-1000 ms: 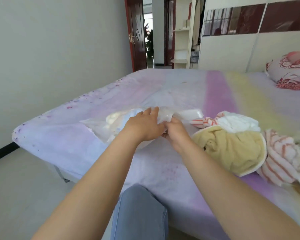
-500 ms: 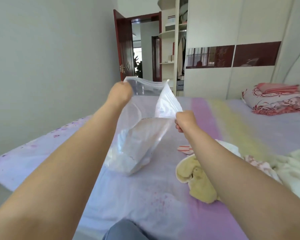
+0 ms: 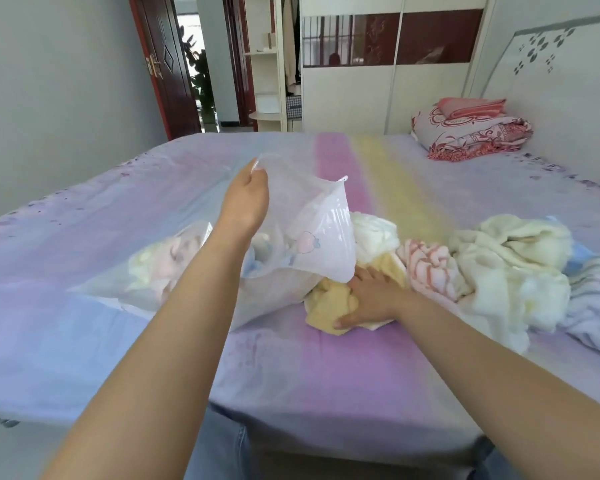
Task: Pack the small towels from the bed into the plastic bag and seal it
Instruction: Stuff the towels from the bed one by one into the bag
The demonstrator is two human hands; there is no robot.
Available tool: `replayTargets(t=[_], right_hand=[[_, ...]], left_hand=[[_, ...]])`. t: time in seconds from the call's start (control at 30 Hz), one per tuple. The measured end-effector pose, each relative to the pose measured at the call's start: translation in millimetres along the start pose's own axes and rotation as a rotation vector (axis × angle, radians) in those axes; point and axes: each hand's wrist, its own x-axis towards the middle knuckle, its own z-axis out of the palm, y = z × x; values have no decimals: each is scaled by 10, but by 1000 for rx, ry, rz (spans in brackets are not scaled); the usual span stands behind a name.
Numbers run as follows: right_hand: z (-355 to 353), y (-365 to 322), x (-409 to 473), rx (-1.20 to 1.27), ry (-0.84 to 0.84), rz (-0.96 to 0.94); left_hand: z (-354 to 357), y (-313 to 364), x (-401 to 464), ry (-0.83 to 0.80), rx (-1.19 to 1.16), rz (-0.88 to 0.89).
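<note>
On the bed (image 3: 125,334), in the head view, the left hand (image 3: 245,199) pinches the rim of the plastic bag (image 3: 312,237), holding its mouth up; pale towels lie inside. The right hand (image 3: 368,299) grips a yellow towel (image 3: 329,304) just beside the bag's mouth. More towels (image 3: 499,271) are heaped to the right.

Plastic bag (image 3: 312,237): translucent, mouth hanging open, rim being pinched by left hand (image 3: 246,199) fingers, pale towels lying inside | yellow towel (image 3: 329,299): crumpled, lying under right hand (image 3: 368,296) fingers | striped and cream towels (image 3: 482,271): lying heaped beyond those fingers.
</note>
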Motion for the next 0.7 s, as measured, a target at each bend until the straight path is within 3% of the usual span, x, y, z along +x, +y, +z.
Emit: replayTargets(t=[0.07,0.13,0.3,0.47,0.53,0.6,0.7], right_hand=[[203,80,18,-52,68,66],[317,122,-12,46,250,47],[293,302,-326,820,591,73],[0,340,-874,1332,861,23],[-130,341,-1029,1543,895,-18],[-278,350,-1095,1667,920,-52],[-584,234,-1176,1851,948,-155]], left_hand=[[50,-58,-97,-2,-47,2],[90,-102,-168,-6,-93,-1],[108,-201,-226,-26,-114,-16],[111,-215,-304,-37,-125,-23],[135,-173,-372,-75,-107,-3],[153,-158,-418,-58,31,45],[93,-188,-401,47,472,146]])
